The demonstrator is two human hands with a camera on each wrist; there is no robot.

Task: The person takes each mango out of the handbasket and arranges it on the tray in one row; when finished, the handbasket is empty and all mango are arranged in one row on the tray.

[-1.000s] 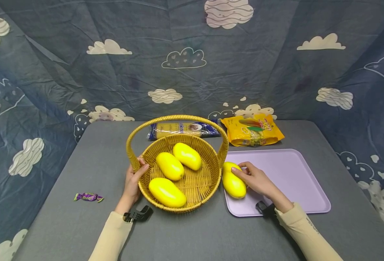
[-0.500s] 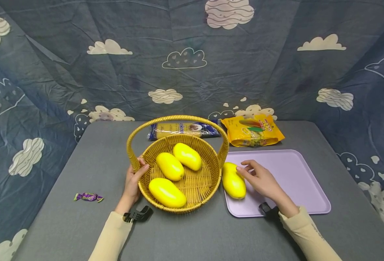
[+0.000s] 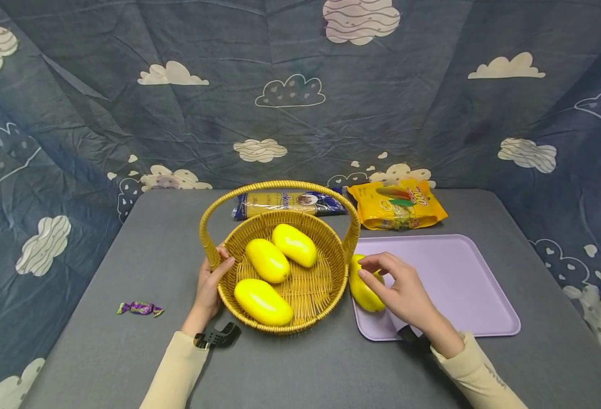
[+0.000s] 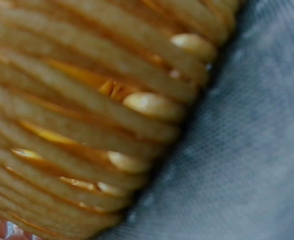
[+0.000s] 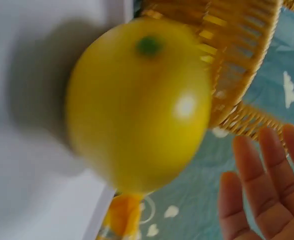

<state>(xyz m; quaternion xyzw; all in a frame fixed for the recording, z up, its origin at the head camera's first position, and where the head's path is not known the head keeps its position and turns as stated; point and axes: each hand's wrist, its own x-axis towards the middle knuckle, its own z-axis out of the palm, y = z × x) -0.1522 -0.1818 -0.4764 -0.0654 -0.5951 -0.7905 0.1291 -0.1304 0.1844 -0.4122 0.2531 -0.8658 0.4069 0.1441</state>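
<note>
A woven basket [image 3: 314, 288] with a tall arched handle stands mid-table, holding 3 long, smooth, yellow mango-like fruits [image 3: 263, 302]. My left hand [image 3: 208, 291] grips the basket's left side at the handle's base, with the thumb over the rim. Another yellow fruit [image 3: 366, 296] lies on the left end of the lilac tray [image 3: 449, 284], beside the basket. Over this fruit hovers my right hand [image 3: 401, 291], fingers bent loosely and apart. In the right wrist view, its fingers [image 5: 262, 185] show a gap from the fruit [image 5: 137, 110], whose end bears a green spot.
Behind the basket lies a blue and yellow packet [image 3: 280, 203], apparently pasta. An orange bag [image 3: 400, 203] sits behind the tray. A purple wrapped candy [image 3: 140, 308] lies at the left on the grey table [image 3: 300, 375]. A cloud-print cloth [image 3: 218, 125] hangs around the table.
My right hand has let go of the fruit on the tray, drawn back slightly, then shifted left over it with fingers more spread. The left hand and basket have stayed put.
</note>
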